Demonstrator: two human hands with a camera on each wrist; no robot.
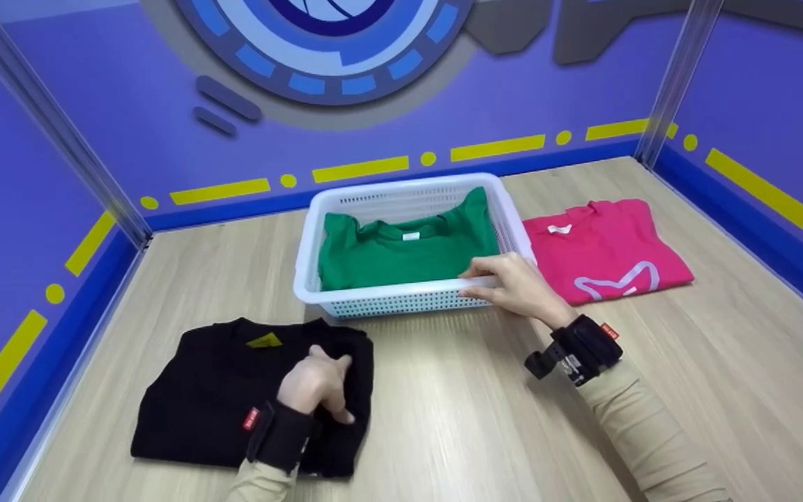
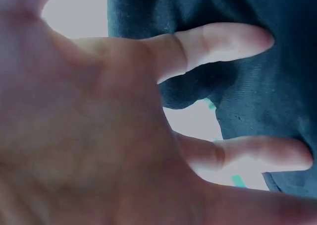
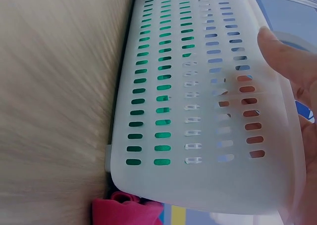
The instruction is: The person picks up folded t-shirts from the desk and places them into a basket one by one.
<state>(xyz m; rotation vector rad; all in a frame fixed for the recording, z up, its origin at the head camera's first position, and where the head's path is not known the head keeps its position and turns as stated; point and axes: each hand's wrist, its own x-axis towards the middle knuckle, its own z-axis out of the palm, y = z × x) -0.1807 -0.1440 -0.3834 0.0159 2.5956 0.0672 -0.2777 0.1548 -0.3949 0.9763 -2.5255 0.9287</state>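
Note:
A folded black shirt (image 1: 213, 390) lies at the front left of the table. Over its right part is my left hand (image 1: 316, 383), fingers spread; in the left wrist view the fingers (image 2: 223, 41) look fairly straight against the dark cloth (image 2: 267, 96), and I cannot tell how firmly they touch. With my right hand (image 1: 513, 286) I grip the front rim of a white plastic basket (image 1: 387, 300) near its right corner. The right wrist view shows the thumb (image 3: 285, 56) outside the slotted wall (image 3: 208, 185). Inside the basket sits a folded green shirt (image 1: 408, 254).
Right of the basket, close against it, a folded pink shirt (image 1: 610, 251) with a pale star outline lies on the wooden table (image 1: 443, 418). Purple panels (image 1: 401, 139) with yellow dashes wall in the back and both sides.

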